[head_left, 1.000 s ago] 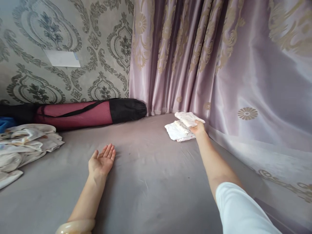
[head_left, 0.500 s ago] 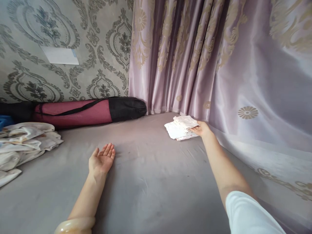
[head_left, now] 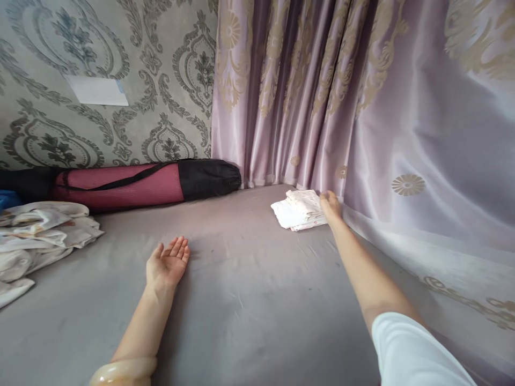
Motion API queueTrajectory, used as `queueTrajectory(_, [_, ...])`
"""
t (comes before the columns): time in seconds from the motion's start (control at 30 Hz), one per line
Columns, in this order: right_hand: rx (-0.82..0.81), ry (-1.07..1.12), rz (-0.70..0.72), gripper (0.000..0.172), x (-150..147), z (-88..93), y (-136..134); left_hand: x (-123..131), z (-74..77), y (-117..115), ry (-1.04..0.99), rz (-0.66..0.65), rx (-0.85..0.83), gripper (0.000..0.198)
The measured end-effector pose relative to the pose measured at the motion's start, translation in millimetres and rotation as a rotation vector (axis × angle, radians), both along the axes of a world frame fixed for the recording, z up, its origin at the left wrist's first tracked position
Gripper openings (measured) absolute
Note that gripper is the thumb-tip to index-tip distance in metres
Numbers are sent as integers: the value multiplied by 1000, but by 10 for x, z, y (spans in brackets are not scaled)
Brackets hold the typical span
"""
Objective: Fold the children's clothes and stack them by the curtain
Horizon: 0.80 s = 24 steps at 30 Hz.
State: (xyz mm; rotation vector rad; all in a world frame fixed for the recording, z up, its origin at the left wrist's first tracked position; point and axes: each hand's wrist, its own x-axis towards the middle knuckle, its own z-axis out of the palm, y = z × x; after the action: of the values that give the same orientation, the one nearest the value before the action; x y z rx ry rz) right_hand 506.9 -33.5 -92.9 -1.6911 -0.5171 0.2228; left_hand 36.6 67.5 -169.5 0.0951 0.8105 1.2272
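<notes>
My left hand (head_left: pixel 169 261) lies palm up on the grey bed sheet (head_left: pixel 249 300), fingers stretched out and nothing in it. A small stack of folded white clothes (head_left: pixel 300 210), with a faint print, rests on the sheet near the curtain. Just at the right edge of that stack is my right hand (head_left: pixel 331 206), its fingers loosely bent and a little apart, not gripping the cloth. Whether a fingertip still touches the fabric is hard to tell.
A crumpled heap of pale clothes (head_left: pixel 44 236) lies at the left, with a blue item (head_left: pixel 8 199) behind it. Along the wall stretches a pink and black mat bag (head_left: pixel 120 186). Purple curtains (head_left: pixel 277 96) hang at the back and right.
My right hand has let go of the folded clothes and turned over beside their right edge. The stack stays in place. My left hand has not moved.
</notes>
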Motion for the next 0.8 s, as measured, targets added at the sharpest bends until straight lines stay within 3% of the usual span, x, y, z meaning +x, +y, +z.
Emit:
queueTrajectory(0.2, [-361,-399,209,37,-139,-98,315,-15,-30,22,-13,4,1,31])
queueTrajectory(0.33, [-493,-408,209,57,-141,-259,392,-13,-8,19,-21,0,-9,29])
queueTrajectory(0.53, [-1008,-677,250,70,-186,-287,358,-10,0,13,-14,0,-13,28])
queueTrajectory(0.8, [-1122,-739,278,70,-271,-237,330,-24,-21,11,-8,-3,-12,29])
